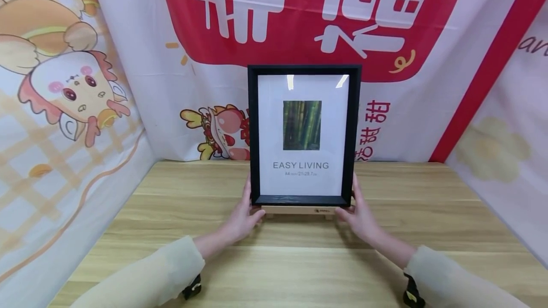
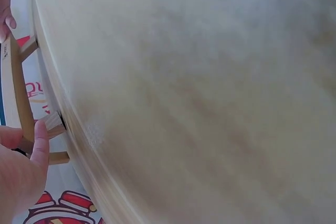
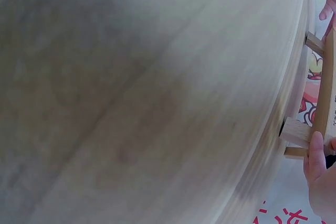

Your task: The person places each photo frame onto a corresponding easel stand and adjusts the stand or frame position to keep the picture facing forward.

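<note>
A black picture frame (image 1: 301, 141) stands upright, leaning slightly back, on a small wooden easel (image 1: 295, 210) at the far middle of the table. Behind its glass is a white sheet with a bamboo picture and the words "EASY LIVING". My left hand (image 1: 244, 215) grips the left end of the easel's ledge, its thumb in front. At the other end my right hand (image 1: 359, 215) holds the ledge likewise; its fingers are partly hidden behind the frame. In the left wrist view, short easel legs (image 2: 55, 124) meet the tabletop. The right wrist view shows the ledge (image 3: 326, 87) from below.
The wood-grain table (image 1: 291, 260) extends toward me and to both sides. Behind it hangs a white and red printed cloth (image 1: 214, 51). Further printed cloths, a cartoon one (image 1: 64, 89) at left and a pale one (image 1: 505, 122) at right, flank the table.
</note>
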The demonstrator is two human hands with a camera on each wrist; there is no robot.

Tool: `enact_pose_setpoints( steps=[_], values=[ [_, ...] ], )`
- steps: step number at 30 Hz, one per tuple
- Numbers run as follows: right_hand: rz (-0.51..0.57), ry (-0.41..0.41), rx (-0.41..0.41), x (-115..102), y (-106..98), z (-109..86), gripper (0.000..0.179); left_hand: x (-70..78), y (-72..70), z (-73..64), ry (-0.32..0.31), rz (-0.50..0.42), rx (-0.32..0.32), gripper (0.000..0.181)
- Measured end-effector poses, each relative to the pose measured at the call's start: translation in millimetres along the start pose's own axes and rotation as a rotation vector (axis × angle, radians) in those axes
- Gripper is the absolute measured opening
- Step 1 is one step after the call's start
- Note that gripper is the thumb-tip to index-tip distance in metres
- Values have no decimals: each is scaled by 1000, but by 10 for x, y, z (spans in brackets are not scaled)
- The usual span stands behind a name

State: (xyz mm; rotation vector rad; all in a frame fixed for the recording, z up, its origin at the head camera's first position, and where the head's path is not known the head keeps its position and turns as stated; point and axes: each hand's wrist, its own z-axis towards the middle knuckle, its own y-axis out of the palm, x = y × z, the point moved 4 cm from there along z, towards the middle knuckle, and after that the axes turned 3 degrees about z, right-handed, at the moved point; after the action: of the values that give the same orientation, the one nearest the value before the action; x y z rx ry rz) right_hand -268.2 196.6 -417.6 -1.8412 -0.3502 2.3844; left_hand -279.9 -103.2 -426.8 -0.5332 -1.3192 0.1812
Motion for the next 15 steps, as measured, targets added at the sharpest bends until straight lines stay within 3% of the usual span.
enact_pose_setpoints(
  steps=[6, 15],
  values=[
    [4, 17, 8, -4, 9, -23, 111, -2, -14, 23, 9, 30, 5, 113],
    [-1, 4, 5, -9, 6, -27, 109, -14, -4, 41, -7, 63, 72, 111]
  ],
)
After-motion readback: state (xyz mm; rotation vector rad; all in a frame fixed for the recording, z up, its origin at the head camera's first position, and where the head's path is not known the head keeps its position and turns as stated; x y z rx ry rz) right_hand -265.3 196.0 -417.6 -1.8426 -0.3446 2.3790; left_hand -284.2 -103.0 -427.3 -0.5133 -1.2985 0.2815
